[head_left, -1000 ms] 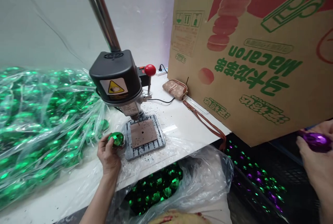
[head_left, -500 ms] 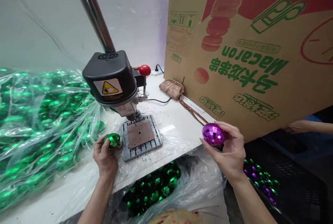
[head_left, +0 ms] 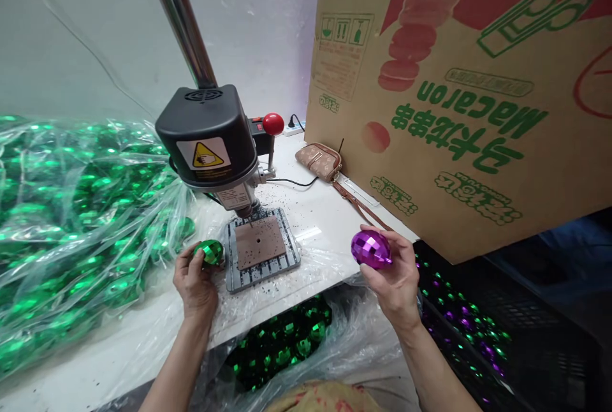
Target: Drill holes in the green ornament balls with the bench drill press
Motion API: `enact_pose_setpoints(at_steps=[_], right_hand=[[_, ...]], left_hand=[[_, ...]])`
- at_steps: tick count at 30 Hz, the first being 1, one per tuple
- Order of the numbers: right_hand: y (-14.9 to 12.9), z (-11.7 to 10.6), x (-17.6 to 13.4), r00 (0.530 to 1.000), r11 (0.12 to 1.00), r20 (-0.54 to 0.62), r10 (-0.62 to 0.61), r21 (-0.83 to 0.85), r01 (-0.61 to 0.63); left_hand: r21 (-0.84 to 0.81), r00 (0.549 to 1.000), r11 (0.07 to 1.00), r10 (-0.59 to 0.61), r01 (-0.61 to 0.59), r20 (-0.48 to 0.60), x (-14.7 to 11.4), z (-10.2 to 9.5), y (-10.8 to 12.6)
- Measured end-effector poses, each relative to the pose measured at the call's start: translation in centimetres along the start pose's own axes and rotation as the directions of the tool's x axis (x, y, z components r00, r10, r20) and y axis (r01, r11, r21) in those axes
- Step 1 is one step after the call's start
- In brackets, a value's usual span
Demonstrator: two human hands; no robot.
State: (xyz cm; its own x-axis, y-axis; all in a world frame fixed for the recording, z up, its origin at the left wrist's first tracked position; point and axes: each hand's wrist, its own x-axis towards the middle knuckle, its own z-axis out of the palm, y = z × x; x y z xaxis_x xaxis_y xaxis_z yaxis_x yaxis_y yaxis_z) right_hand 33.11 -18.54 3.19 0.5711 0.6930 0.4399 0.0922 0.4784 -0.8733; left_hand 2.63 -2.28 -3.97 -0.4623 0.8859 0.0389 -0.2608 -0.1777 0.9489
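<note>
Head view: hands [head_left: 195, 284] [head_left: 400, 278] grip green ball [head_left: 210, 251], purple ball [head_left: 370, 249]; drill base [head_left: 291, 257] between, carton [head_left: 430, 118] beyond.

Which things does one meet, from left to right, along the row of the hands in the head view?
Wrapped green balls, green ball in left hand, drill base, purple ball in right hand, black crate.

Upside-down "Macaron" [head_left: 482, 109] on carton [head_left: 444, 48], warning triangle [head_left: 207, 154] on drill [head_left: 205, 120]

green bauble [head_left: 211, 252], purple bauble [head_left: 370, 249]: glossy, faceted | column [head_left: 180, 23]: polished metal | drill housing [head_left: 205, 122]: smooth plastic | carton [head_left: 430, 99]: matt cardboard
</note>
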Motion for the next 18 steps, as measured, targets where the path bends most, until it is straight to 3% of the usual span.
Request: enact_pose_setpoints(at_steps=[2, 6, 18], right_hand=[[0.07, -0.03, -0.08, 0.998, 0.994, -0.011, 0.069, 0.080, -0.068], [0.34, -0.18, -0.31, 0.995, 0.990, -0.018, 0.093, 0.108, -0.091], [-0.11, -0.85, -0.62, 0.999, 0.999, 0.020, -0.031, 0.023, 0.031]], left_hand=[[-0.003, 1.000, 1.000, 0.000, 0.000, 0.007, 0.08, -0.02, -0.05], [-0.004, 1.000, 1.000, -0.007, 0.007, 0.011, 0.21, 0.07, -0.08], [0.014, 1.000, 1.000, -0.004, 0.004, 0.004, 0.13, 0.13, 0.00]])
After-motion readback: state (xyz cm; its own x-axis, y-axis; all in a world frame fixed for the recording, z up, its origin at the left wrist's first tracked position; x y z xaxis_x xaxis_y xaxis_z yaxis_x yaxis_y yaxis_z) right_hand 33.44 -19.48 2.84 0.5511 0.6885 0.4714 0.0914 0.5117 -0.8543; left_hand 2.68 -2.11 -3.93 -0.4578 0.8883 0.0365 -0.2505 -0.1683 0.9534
